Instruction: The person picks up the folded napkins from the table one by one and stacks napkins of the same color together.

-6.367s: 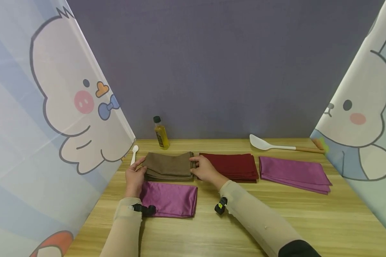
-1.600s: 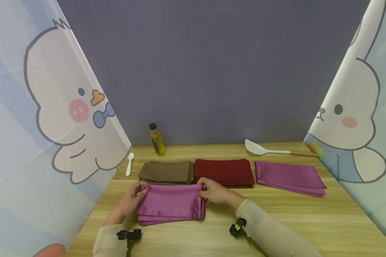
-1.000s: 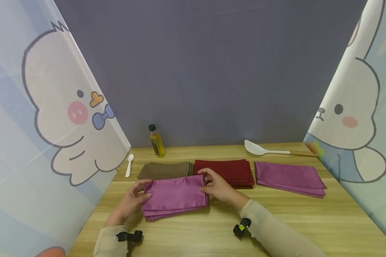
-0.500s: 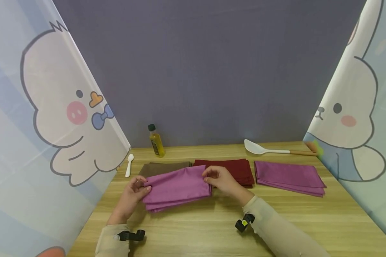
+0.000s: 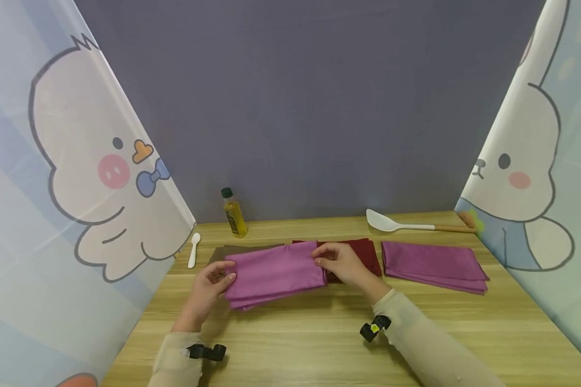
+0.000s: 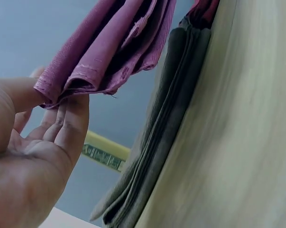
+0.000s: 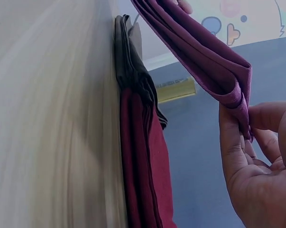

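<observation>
A folded purple cloth (image 5: 276, 273) hangs above the table between both hands, its right end a bit higher in the head view. My left hand (image 5: 207, 293) pinches its left end between thumb and fingers. The right hand (image 5: 346, 264) pinches the opposite end the same way. Loose folded layers of the purple cloth (image 6: 109, 47) show in the left wrist view. Behind and below it lie a folded brown cloth (image 5: 222, 251) and a folded dark red cloth (image 5: 365, 252), both partly hidden. In the right wrist view, the red cloth (image 7: 145, 166) lies apart from the held one.
Another folded purple cloth (image 5: 433, 263) lies at the right. Behind it rests a white ladle-like spoon (image 5: 397, 223) with a wooden handle. An oil bottle (image 5: 234, 215) stands at the back left, near a small white spoon (image 5: 193, 250). Printed curtains flank the wooden table (image 5: 290, 344).
Both hands have moved from the brown cloth to the front purple cloth. They have lifted it off the table and carried it back and to the right, over the brown and red cloths.
</observation>
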Action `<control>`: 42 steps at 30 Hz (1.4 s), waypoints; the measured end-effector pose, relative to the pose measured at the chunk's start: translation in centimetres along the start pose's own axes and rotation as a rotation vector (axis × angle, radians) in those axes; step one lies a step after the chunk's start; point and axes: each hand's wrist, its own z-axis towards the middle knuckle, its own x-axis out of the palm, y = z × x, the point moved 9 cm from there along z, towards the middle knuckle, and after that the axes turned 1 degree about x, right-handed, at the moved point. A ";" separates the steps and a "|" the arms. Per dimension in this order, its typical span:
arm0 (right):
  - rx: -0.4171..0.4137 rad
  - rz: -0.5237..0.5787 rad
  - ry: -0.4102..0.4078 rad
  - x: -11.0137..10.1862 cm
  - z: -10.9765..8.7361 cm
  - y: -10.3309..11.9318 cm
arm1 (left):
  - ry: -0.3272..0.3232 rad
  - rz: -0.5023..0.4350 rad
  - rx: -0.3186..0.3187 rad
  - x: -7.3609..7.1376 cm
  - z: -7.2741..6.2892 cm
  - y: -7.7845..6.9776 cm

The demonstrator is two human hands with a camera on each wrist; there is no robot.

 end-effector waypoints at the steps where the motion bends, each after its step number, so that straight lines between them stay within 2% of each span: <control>1: -0.002 -0.006 -0.002 -0.2 0.0 0.0 | 0.010 -0.007 -0.001 0.3 0.2 0.0; 7: 0.016 -0.022 -0.030 -1.7 -0.4 0.1 | 0.081 -0.044 -0.014 1.9 1.0 -0.8; 12: 0.024 0.001 -0.055 -3.3 -0.7 0.1 | 0.136 -0.028 -0.028 3.4 1.7 -1.8; 18: 0.017 0.023 -0.086 -5.5 -0.9 0.5 | 0.195 0.003 0.003 5.5 2.5 -2.7; 27: 0.025 -0.006 -0.092 -8.2 -2.0 1.0 | 0.255 -0.027 -0.022 8.8 3.9 -2.4; 35: 0.073 -0.025 -0.076 -10.9 -3.5 0.6 | 0.260 0.006 0.007 11.1 5.3 -2.1; 40: 0.096 -0.070 -0.079 -12.6 -4.6 0.0 | 0.259 -0.032 -0.010 13.0 5.8 -1.9; 42: 0.098 -0.051 -0.080 -13.0 -4.9 -0.1 | 0.258 -0.056 -0.013 13.8 5.9 -1.8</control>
